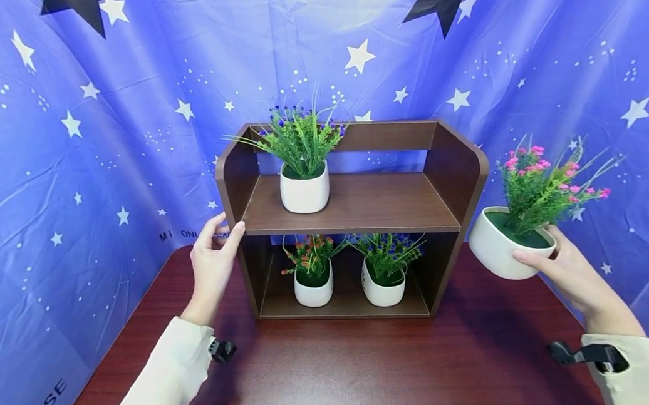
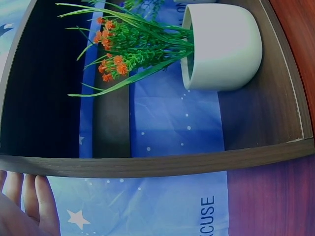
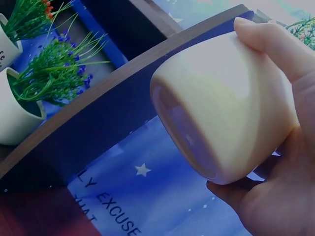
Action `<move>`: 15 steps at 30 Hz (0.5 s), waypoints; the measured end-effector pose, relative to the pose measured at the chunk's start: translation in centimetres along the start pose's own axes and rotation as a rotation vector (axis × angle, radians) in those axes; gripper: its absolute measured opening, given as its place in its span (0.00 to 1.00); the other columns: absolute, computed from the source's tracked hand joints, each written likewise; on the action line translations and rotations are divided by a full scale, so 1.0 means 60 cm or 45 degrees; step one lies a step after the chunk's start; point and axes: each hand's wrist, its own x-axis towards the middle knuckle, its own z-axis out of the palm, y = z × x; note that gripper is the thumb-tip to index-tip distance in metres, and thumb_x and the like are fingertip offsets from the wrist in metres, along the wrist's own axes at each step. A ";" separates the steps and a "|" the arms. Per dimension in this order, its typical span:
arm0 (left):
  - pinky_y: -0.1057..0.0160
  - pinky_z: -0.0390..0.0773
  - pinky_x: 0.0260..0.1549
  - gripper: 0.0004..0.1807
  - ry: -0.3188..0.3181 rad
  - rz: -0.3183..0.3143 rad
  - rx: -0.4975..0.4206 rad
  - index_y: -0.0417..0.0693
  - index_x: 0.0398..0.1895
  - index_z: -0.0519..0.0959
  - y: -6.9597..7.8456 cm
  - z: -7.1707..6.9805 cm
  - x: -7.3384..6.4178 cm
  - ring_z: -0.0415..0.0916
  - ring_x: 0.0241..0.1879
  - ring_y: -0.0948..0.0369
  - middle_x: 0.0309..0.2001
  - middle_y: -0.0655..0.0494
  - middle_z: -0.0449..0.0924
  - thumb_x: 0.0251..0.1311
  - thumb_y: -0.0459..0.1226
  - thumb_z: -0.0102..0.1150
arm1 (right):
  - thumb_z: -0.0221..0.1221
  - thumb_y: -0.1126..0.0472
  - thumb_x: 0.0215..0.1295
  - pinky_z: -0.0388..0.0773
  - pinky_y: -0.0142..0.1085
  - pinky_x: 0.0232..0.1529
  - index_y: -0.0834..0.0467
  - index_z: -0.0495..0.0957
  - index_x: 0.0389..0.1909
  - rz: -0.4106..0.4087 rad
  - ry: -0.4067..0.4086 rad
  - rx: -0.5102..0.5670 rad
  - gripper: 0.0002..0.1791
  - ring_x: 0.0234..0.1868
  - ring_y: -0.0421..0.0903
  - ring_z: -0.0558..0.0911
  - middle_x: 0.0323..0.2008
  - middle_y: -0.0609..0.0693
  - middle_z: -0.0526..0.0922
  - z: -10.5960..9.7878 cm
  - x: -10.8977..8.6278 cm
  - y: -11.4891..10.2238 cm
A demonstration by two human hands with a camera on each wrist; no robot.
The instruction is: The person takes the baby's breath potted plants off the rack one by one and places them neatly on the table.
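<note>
At the right, my right hand (image 1: 581, 278) grips a white pot of pink flowers (image 1: 509, 252) by its rim, thumb on the near side. The pot is raised beside the shelf and tilted; its underside shows in the right wrist view. My left hand (image 1: 213, 260) holds the left side panel of a brown two-tier shelf (image 1: 381, 201), thumb at the front edge and fingers (image 2: 47, 201) against the outer face. On the upper tier, toward the left, stands a white pot of blue-purple flowers (image 1: 305, 194).
The lower tier holds a pot of orange flowers (image 1: 314, 291) at left and another of blue flowers (image 1: 385, 291) right of it. The shelf stands on a dark red wooden table (image 1: 336, 371). A blue star-printed cloth (image 1: 143, 115) hangs behind and on both sides.
</note>
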 end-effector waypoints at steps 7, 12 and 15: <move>0.72 0.74 0.30 0.20 0.004 -0.004 -0.007 0.52 0.54 0.84 0.000 -0.002 -0.001 0.75 0.30 0.66 0.35 0.64 0.82 0.59 0.44 0.71 | 0.56 0.67 0.71 0.65 0.20 0.50 0.55 0.47 0.78 0.081 0.033 -0.120 0.40 0.53 0.27 0.75 0.51 0.36 0.78 0.001 0.011 0.018; 0.71 0.74 0.30 0.20 -0.007 -0.008 -0.013 0.52 0.54 0.84 0.000 -0.001 0.000 0.75 0.30 0.66 0.34 0.67 0.82 0.60 0.45 0.71 | 0.57 0.66 0.71 0.66 0.19 0.50 0.60 0.46 0.78 0.085 0.049 -0.162 0.41 0.52 0.27 0.75 0.54 0.36 0.74 -0.001 0.017 0.039; 0.72 0.74 0.30 0.20 -0.008 -0.011 -0.010 0.52 0.55 0.84 0.000 -0.001 0.000 0.75 0.30 0.66 0.34 0.67 0.82 0.60 0.45 0.71 | 0.58 0.64 0.72 0.66 0.19 0.49 0.63 0.42 0.79 0.120 0.060 -0.218 0.43 0.52 0.26 0.73 0.55 0.36 0.70 -0.004 0.019 0.051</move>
